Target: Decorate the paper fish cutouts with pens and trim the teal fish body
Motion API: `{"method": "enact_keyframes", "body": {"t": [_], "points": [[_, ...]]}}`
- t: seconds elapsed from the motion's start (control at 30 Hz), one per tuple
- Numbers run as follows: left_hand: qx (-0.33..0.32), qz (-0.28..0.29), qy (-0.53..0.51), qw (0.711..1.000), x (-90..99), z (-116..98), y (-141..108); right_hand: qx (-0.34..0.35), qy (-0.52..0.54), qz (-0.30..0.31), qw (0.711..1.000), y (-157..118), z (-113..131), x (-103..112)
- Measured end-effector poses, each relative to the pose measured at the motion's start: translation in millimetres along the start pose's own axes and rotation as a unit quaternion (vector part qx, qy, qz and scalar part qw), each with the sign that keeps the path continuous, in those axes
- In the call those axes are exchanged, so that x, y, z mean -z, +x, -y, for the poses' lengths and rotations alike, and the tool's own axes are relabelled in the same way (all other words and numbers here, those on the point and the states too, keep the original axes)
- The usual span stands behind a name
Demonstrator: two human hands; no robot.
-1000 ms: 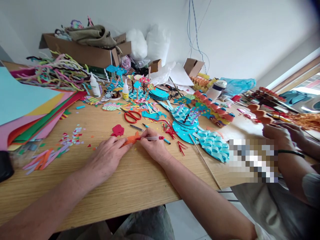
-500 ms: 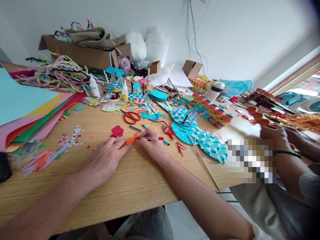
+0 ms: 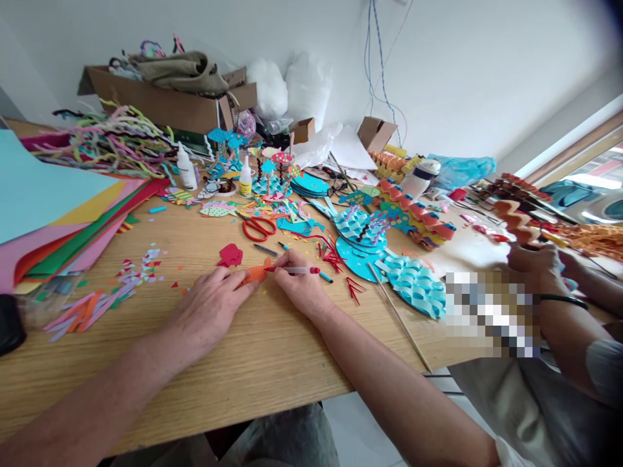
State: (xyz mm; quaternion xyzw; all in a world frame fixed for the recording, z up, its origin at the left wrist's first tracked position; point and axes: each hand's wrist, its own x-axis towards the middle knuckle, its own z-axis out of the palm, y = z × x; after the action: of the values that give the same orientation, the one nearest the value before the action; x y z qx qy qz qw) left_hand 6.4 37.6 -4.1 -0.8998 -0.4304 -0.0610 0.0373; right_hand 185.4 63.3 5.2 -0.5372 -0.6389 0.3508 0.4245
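My left hand (image 3: 209, 301) lies on the table with its fingers stretched out, their tips pressing on an orange paper fish (image 3: 257, 274). In my right hand (image 3: 304, 292) is a red felt-tip pen (image 3: 302, 270), pinched between thumb and fingers. The pen's tip meets the tail end of the fish, and dark dots or marks cover its body, partly hidden by my fingers. Just beyond my left hand sit red paper cut-outs (image 3: 230, 255). Past my right hand are a dark pen (image 3: 267, 250), a blue pen (image 3: 325, 277) and red-handled scissors (image 3: 259, 227).
Coloured paper sheets (image 3: 53, 194) and paper scraps (image 3: 141, 266) lie left. Glue bottles (image 3: 185, 170), a woven blue paper piece (image 3: 416, 285), a wooden stick (image 3: 402, 318) and painted egg-carton strips (image 3: 413, 214) are around. At right, a co-worker's hands (image 3: 538, 266) hold an orange carton strip.
The view has shifted slightly. My hands, the pen and the fish keep nearly the same places. The co-worker's orange carton strip has been raised and turned.
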Motion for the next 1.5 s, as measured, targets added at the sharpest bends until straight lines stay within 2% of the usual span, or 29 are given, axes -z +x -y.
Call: {"method": "enact_keyframes", "body": {"t": [0.27,0.53,0.73,1.03,1.5], "points": [[0.01,0.014,0.002,1.0,2.2,-1.3,1.0,-0.005,-0.014,-0.001,1.0,-0.1,0.6,0.3],[-0.004,-0.023,0.015,1.0,-4.9,1.9,0.3,-0.021,-0.008,-0.007,1.0,-0.6,2.4,1.4],[-0.003,-0.018,0.008,1.0,-3.1,1.3,0.7,-0.015,0.016,-0.026,0.999,-0.8,0.0,2.1],[-0.009,-0.016,-0.003,1.0,-4.5,2.5,0.2,-0.013,-0.002,-0.004,1.0,-0.3,3.8,0.5],[-0.006,-0.015,-0.011,1.0,-2.0,1.8,0.0,0.008,-0.026,-0.004,1.0,0.4,-2.5,-1.0]]}}
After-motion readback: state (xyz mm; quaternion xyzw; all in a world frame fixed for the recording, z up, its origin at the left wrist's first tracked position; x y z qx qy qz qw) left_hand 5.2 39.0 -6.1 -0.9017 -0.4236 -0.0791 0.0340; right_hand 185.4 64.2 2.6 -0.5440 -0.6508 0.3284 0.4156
